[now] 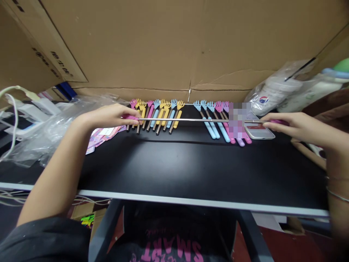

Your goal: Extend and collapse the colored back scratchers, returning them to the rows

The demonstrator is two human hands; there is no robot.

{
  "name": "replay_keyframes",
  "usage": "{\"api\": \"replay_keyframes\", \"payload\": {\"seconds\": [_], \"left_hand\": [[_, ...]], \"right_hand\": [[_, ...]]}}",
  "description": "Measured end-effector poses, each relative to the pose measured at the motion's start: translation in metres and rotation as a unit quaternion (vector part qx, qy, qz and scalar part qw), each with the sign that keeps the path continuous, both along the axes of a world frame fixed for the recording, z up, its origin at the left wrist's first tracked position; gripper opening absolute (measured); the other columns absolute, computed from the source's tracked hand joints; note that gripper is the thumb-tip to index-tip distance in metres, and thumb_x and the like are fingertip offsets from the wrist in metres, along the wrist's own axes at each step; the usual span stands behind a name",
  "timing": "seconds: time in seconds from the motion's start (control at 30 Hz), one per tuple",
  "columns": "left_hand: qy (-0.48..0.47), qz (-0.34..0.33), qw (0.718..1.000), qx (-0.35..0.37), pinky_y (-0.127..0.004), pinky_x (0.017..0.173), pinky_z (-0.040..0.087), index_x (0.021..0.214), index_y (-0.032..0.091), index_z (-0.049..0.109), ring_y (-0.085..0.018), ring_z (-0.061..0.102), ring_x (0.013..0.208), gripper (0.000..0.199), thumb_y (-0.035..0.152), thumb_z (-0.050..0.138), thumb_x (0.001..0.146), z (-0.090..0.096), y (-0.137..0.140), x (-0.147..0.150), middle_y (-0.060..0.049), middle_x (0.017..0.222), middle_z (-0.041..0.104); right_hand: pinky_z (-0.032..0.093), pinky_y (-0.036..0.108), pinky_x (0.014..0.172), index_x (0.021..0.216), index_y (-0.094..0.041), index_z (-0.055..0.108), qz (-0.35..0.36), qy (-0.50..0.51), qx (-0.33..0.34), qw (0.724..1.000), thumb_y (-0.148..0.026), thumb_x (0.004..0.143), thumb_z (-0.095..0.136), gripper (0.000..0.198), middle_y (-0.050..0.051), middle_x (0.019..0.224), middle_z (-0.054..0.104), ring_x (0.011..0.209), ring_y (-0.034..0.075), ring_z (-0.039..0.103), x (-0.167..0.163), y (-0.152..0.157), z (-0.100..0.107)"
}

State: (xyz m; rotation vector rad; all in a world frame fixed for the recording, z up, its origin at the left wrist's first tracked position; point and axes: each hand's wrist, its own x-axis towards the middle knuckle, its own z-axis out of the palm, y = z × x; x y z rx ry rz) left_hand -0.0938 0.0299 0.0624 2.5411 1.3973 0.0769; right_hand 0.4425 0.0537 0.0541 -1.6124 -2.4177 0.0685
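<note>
A telescopic back scratcher [185, 119] with pink ends is stretched out level above the black table [163, 167]. My left hand [111, 114] is closed on its pink left end. At the other end, my right hand [294, 125] is wrapped round the pink handle. Behind the thin metal rod lie short back scratchers in two groups. The left group [178, 118] mixes pink, yellow and blue ones, some without a coloured grip in sight. Blue, pink and purple ones make up the right group [211, 129], partly covered by a blurred patch.
A phone [261, 135] lies by the right group, near a bagged white cup [275, 94] and a green-capped bottle [335, 78]. Clear plastic bags [54, 134] and colourful cards [102, 138] are on the left. A cardboard wall [152, 47] rises behind the table.
</note>
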Motion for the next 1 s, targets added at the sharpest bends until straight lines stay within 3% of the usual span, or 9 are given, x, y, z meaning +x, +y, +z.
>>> {"api": "replay_keyframes", "payload": {"seconds": [0.1, 0.17, 0.33, 0.43, 0.63, 0.77, 1.0], "left_hand": [[-0.026, -0.005, 1.000, 0.001, -0.020, 0.056, 0.036, 0.097, 0.019, 0.073, -0.012, 0.049, 0.061, 0.043, 0.054, 0.051, 0.089, 0.001, -0.001, 0.000, -0.001, 0.074, 0.065], [-0.044, -0.002, 0.999, 0.000, -0.020, 0.056, 0.037, 0.097, 0.020, 0.075, -0.012, 0.051, 0.062, 0.041, 0.054, 0.053, 0.087, 0.002, -0.002, 0.001, -0.001, 0.074, 0.066], [-0.078, 0.034, 0.996, 0.020, -0.021, 0.058, 0.040, 0.099, 0.019, 0.076, -0.013, 0.054, 0.063, 0.045, 0.056, 0.055, 0.084, 0.003, 0.000, -0.005, -0.003, 0.075, 0.068], [-0.098, 0.046, 0.993, 0.042, -0.022, 0.057, 0.040, 0.105, 0.018, 0.075, -0.013, 0.053, 0.061, 0.050, 0.058, 0.054, 0.083, 0.000, 0.001, -0.004, -0.004, 0.075, 0.069], [-0.115, -0.018, 0.989, 0.087, -0.022, 0.061, 0.038, 0.103, 0.020, 0.075, -0.012, 0.057, 0.062, 0.040, 0.049, 0.051, 0.090, -0.017, -0.013, 0.051, -0.001, 0.078, 0.072], [-0.106, -0.034, 0.987, 0.113, -0.024, 0.070, 0.041, 0.103, 0.022, 0.075, -0.017, 0.067, 0.083, 0.035, 0.044, 0.049, 0.094, -0.028, -0.029, 0.091, -0.002, 0.097, 0.076], [-0.060, 0.010, 0.988, 0.139, -0.026, 0.069, 0.040, 0.108, 0.026, 0.073, -0.020, 0.068, 0.088, 0.035, 0.049, 0.050, 0.094, -0.032, -0.035, 0.098, -0.001, 0.101, 0.076]], "right_hand": [[0.048, 0.031, 0.068, 0.094, -0.018, 0.072, 0.015, 0.015, -0.069, 0.997, -0.091, 0.068, 0.041, 0.084, 0.011, 0.088, 0.074, 0.073, 0.020, 0.064, 0.001, -0.001, 0.002], [0.047, 0.031, 0.070, 0.096, -0.017, 0.072, 0.006, 0.024, -0.079, 0.997, -0.090, 0.069, 0.043, 0.083, 0.011, 0.092, 0.073, 0.076, 0.019, 0.064, 0.002, -0.001, 0.002], [0.046, 0.031, 0.067, 0.096, -0.018, 0.073, 0.015, 0.042, -0.058, 0.997, -0.088, 0.068, 0.045, 0.081, 0.011, 0.087, 0.073, 0.073, 0.019, 0.063, 0.006, 0.001, 0.001], [0.046, 0.029, 0.064, 0.098, -0.018, 0.072, 0.028, 0.052, -0.041, 0.997, -0.082, 0.075, 0.047, 0.073, 0.010, 0.085, 0.073, 0.072, 0.018, 0.063, 0.004, 0.000, 0.001], [0.043, 0.028, 0.060, 0.108, -0.018, 0.072, 0.096, 0.002, -0.006, 0.995, -0.061, 0.092, 0.041, 0.055, 0.007, 0.080, 0.074, 0.064, 0.017, 0.062, -0.046, -0.019, -0.009], [0.042, 0.029, 0.060, 0.108, -0.024, 0.072, 0.148, -0.015, 0.055, 0.987, -0.054, 0.097, 0.034, 0.050, 0.006, 0.088, 0.076, 0.070, 0.020, 0.068, -0.087, -0.034, -0.023], [0.039, 0.031, 0.055, 0.102, -0.029, 0.069, 0.138, -0.035, 0.084, 0.986, -0.053, 0.098, 0.031, 0.046, 0.004, 0.080, 0.075, 0.062, 0.021, 0.065, -0.098, -0.041, -0.027]]}}
